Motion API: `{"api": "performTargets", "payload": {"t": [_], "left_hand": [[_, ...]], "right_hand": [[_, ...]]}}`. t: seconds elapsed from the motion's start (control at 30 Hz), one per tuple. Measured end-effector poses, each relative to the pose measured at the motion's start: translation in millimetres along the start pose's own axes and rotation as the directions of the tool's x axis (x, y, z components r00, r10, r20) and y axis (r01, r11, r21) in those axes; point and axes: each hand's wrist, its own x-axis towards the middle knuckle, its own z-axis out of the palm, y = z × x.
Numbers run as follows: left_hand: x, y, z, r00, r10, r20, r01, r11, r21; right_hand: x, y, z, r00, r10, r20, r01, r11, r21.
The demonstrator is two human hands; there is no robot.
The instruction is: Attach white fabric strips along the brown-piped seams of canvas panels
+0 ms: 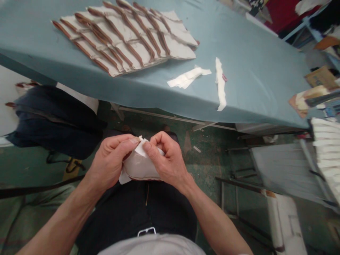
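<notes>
Over my lap I hold a pale, whitish stitched piece with a thin dark edge along its bottom; its exact kind I cannot tell. My left hand is closed on its left side, thumb and finger pinching a small white bit at the top. Close beside it, my right hand grips the upper right edge, with the thumb pressed on a white flap. The fingers hide much of the piece. A white corner sticks out below my left hand.
On the blue-covered table lie overlapping rows of white pieces with brown edges. Nearer me are white strips and another crumpled strip. A dark bag or cloth is at left; metal frames stand at right.
</notes>
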Motion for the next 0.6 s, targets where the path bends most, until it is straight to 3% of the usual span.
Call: {"api": "performTargets", "payload": {"t": [0.2,0.6], "left_hand": [[0.6,-2.0,-7.8,0.999,0.037,0.028,-0.038,0.997,0.070],[3.4,-6.4,-17.7,0.986,0.144,0.080,-0.160,0.950,0.266]], "right_hand": [[5.2,-3.9,-5.0,0.997,0.048,0.059,-0.046,0.998,-0.037],[13.3,-21.4,-16.3,0.992,0.048,0.117,-0.008,0.947,-0.320]]}}
